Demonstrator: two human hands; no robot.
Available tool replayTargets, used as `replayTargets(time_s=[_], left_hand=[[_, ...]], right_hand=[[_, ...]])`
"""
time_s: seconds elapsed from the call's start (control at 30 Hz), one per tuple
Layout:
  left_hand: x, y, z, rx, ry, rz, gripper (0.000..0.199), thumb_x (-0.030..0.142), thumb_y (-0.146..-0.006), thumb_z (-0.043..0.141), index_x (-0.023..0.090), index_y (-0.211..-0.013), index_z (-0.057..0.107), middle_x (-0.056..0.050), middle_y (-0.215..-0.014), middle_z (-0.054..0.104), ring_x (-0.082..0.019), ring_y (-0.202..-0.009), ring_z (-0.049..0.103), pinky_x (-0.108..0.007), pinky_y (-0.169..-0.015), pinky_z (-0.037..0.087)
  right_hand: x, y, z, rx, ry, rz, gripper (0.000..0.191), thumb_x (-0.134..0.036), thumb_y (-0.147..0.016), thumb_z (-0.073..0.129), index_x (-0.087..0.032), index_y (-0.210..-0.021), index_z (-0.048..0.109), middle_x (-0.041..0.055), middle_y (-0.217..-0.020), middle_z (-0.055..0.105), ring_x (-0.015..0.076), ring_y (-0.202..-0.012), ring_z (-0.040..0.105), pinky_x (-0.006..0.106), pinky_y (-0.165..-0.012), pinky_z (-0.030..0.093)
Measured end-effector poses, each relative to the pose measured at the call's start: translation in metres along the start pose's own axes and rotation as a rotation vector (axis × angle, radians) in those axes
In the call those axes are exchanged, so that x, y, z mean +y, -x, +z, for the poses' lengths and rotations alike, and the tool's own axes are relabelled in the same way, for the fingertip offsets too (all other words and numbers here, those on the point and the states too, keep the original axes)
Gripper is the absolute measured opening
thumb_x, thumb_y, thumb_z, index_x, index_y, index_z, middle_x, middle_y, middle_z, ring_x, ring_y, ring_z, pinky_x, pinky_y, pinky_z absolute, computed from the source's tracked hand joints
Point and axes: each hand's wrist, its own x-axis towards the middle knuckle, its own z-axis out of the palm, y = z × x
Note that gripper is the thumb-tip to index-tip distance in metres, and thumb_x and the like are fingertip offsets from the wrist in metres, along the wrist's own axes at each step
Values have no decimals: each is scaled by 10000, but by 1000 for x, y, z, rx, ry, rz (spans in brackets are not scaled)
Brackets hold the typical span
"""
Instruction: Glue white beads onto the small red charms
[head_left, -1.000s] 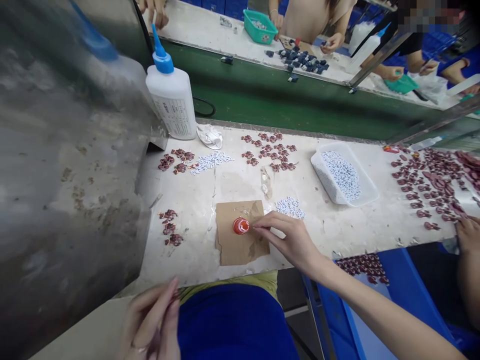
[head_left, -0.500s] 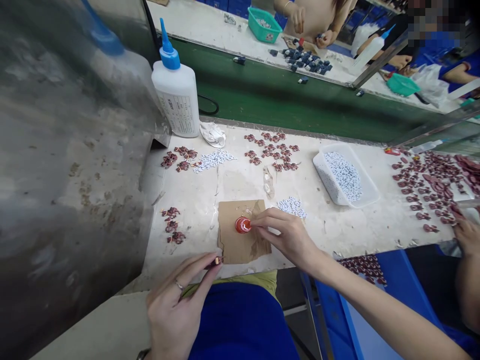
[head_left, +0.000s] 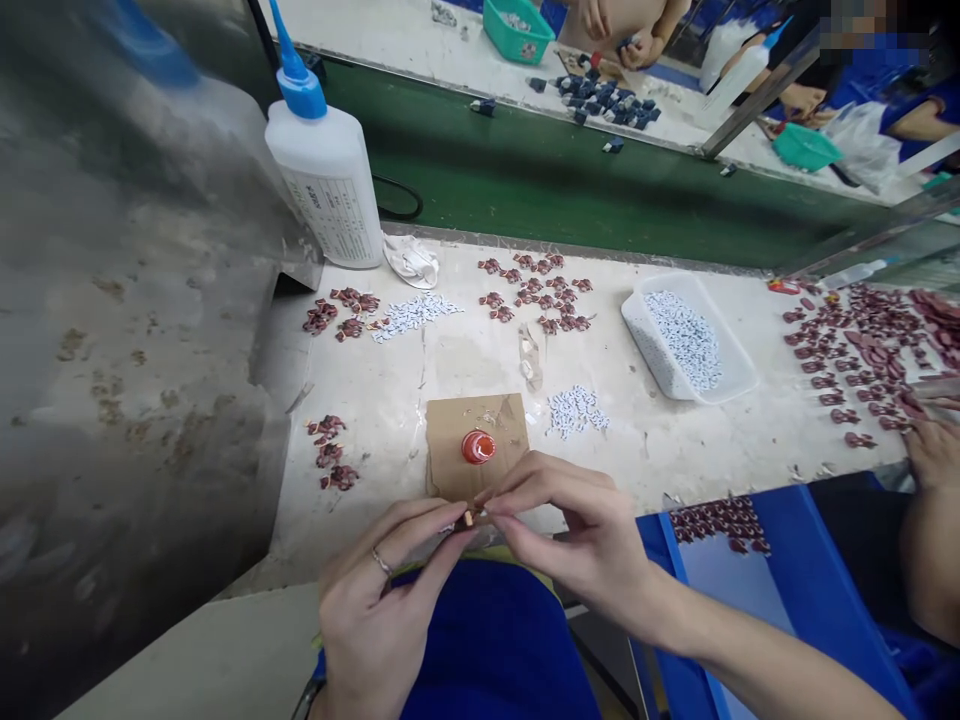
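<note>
Between thumb and fingers, my left hand [head_left: 382, 590] pinches a small dark brown figure [head_left: 466, 519] that has a pale end. My right hand [head_left: 577, 530] meets it there, its thumb and fingertips pinched right beside the figure. A tiny pale speck shows at those tips, too small to name. Just beyond both hands lies a piece of brown cardboard [head_left: 442, 470], and on it stands a small round red container [head_left: 478, 447] with glossy contents. To its right is a loose pile of small white pieces [head_left: 577, 411] with dark marks.
Similar brown figures lie in groups at left [head_left: 330, 455] and at the back [head_left: 536, 292]. A white bottle with a blue nozzle [head_left: 326, 180] stands back left near a crumpled white cloth [head_left: 411, 262]. A clear tub [head_left: 739, 385] holds many white pieces. Other people work opposite and at right.
My right hand has left the red container and come back toward me, to the figure in my left hand. My left hand has shifted slightly right. The view has tilted a little.
</note>
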Motion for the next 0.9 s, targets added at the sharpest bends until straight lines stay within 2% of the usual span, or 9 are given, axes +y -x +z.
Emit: replayTargets(time_s=[0.13, 0.23, 0.4, 0.5, 0.57, 0.7, 0.77, 0.83, 0.9], left_hand=[[-1, 0, 0, -15, -1, -3, 324, 60, -831, 764, 276, -1069, 722, 72, -1009, 746, -43, -919, 726, -108, -883, 598], [-1, 1, -2, -19, -14, -6, 303, 69, -833, 766, 272, -1054, 726, 75, -1001, 747, -34, -908, 723, -93, -883, 589], [4, -3, -1, -5, -43, 29, 310, 43, -818, 768, 254, -1042, 730, 77, -1007, 748, -20, -906, 719, -68, -897, 579], [9, -8, 1, -8, -6, 35, 305, 26, -820, 755, 244, -1032, 732, 67, -998, 748, -32, -900, 724, -83, -876, 597], [11, -10, 3, -9, 19, 28, 294, 31, -819, 758, 245, -1019, 734, 67, -983, 748, -32, -880, 725, -80, -855, 599], [11, -10, 6, 10, 6, 34, 269, 58, -826, 766, 251, -1011, 733, 70, -970, 755, -34, -873, 732, -79, -855, 600], [9, -7, 7, 20, -17, 22, 268, 81, -845, 757, 263, -1039, 724, 80, -982, 763, -34, -887, 740, -79, -891, 599], [6, -1, 6, 31, -45, -30, 295, 124, -864, 752, 268, -1116, 699, 81, -1010, 769, -26, -887, 744, -63, -918, 589], [2, 7, 1, 86, -86, -66, 365, 180, -847, 787, 240, -1186, 665, 39, -1087, 759, -53, -971, 741, -91, -958, 593]], right_hand=[[0, 2, 0, -27, 0, 35, 132, -147, -933, 709, -248, -1002, 759, 32, -946, 784, 170, -838, 739, 339, -720, 621], [2, 2, -2, -58, 46, -5, 144, -144, -947, 701, -240, -1038, 755, 38, -962, 778, 165, -841, 744, 314, -706, 632], [0, 4, -4, -142, 380, -240, 242, -116, -1011, 591, -211, -1206, 699, 90, -1017, 772, 179, -826, 751, 306, -651, 645], [-3, 3, -8, -133, 515, -327, 243, -101, -1018, 566, -187, -1205, 694, 104, -999, 773, 186, -813, 752, 305, -635, 646], [-5, 0, -11, -139, 438, -276, 230, -97, -1009, 582, -192, -1174, 712, 95, -985, 769, 182, -818, 753, 302, -646, 651], [-10, -5, -13, -92, 79, 8, 248, -178, -938, 729, -228, -1181, 725, 66, -1029, 768, 179, -892, 766, 322, -782, 685], [-13, -7, -11, -110, -42, 126, 244, -215, -905, 771, -215, -1147, 746, 63, -1028, 770, 179, -913, 766, 329, -830, 683], [-14, -12, -10, -170, -77, 191, 161, -227, -904, 767, -210, -1064, 774, 52, -987, 765, 173, -899, 756, 321, -812, 672], [-10, -24, -14, -188, -40, 182, 116, -225, -914, 744, -216, -1025, 780, 42, -962, 754, 169, -880, 738, 323, -784, 652]])
